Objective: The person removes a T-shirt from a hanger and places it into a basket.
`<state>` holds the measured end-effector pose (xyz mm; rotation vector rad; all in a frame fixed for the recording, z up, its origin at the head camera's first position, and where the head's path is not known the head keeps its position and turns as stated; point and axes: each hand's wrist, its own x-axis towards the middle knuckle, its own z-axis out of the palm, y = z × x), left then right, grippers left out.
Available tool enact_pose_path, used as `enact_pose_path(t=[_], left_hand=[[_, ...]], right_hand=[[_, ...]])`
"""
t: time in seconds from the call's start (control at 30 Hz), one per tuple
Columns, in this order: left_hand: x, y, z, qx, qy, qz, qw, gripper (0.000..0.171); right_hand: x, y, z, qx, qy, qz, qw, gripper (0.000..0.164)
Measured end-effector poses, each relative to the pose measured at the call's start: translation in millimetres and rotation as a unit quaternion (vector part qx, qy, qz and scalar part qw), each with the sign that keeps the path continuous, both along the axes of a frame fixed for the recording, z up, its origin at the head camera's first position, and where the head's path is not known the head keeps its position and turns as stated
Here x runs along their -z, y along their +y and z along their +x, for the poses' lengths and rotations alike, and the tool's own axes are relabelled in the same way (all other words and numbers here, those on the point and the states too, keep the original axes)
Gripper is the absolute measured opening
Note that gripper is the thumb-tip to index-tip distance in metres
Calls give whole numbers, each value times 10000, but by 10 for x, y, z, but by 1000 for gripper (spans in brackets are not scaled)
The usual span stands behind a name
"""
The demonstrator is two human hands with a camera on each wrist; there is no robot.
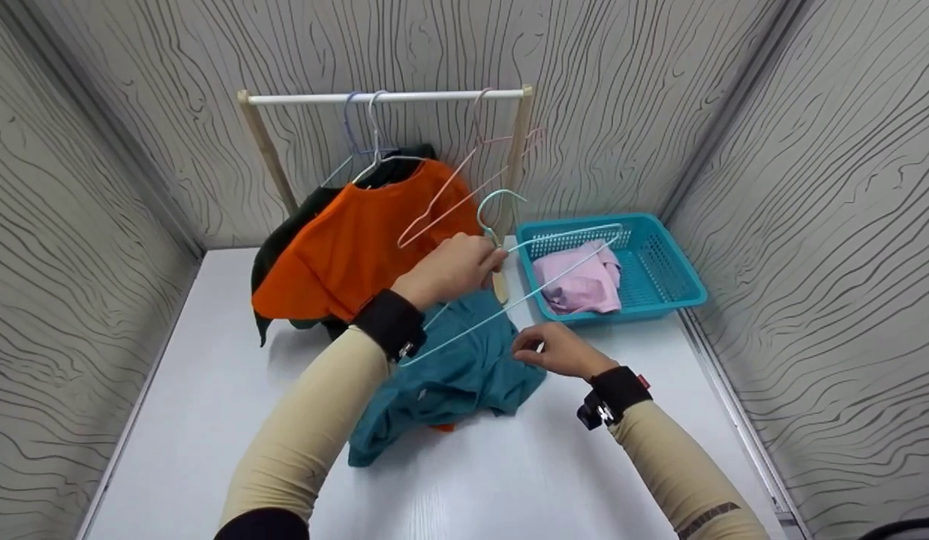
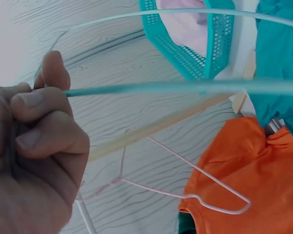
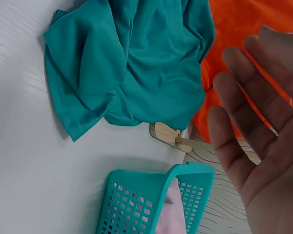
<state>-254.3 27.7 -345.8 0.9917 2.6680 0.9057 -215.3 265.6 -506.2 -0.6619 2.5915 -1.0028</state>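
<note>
My left hand grips a light green wire hanger near the base of its hook, holding it in the air. In the left wrist view the fingers of that hand curl around the hanger's neck. Below the hanger, a teal shirt lies crumpled on the table. My right hand hovers just right of the shirt with nothing in it. Its fingers are relaxed and spread in the right wrist view. An orange shirt hangs on a white hanger behind my left hand.
A rack with a white rod and wooden posts stands at the back. A dark green garment hangs behind the orange shirt. A pink hanger hangs at the rod's right end. The teal basket at right holds a pink cloth.
</note>
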Motion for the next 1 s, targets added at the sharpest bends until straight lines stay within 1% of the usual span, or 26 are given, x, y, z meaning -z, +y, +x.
enact_pose_path(t=[0.1,0.2,0.37,0.47,0.57,0.63,0.7,0.8,0.9,1.0], left_hand=[[-16,51,-27,-24,83,-108,9999,34],[-15,22,-73,-139,-7,-236,9996,32],[23,-172,-200,-472,-255,-483,9974,30],[72,-349,-282,-760,-480,-717,9934,31],[115,-568,-357,-1020,-766,-1098,9857,31],[131,-726,-401,-1153,-990,-1428,9780,30],[136,-880,-445,-1252,-1084,-1785,9699,29],[125,-1080,-519,-1458,-998,-2315,9567,28],[94,-1221,-612,-1670,-737,-2695,9455,28],[45,-1291,-716,-1847,-509,-2818,9401,27]], right_hand=[[30,-16,3,-44,-110,22,9999,16],[53,-3,8,7,-195,78,9998,17],[82,92,14,222,-284,110,9993,18],[113,155,17,242,-267,103,9993,18],[143,203,20,244,-255,100,9993,17],[160,225,18,249,-260,91,9993,17],[178,247,10,224,-218,89,9995,17],[204,274,-2,212,-174,92,9996,18],[232,285,-1,235,-165,96,9995,18],[261,291,12,265,-143,106,9995,18]])
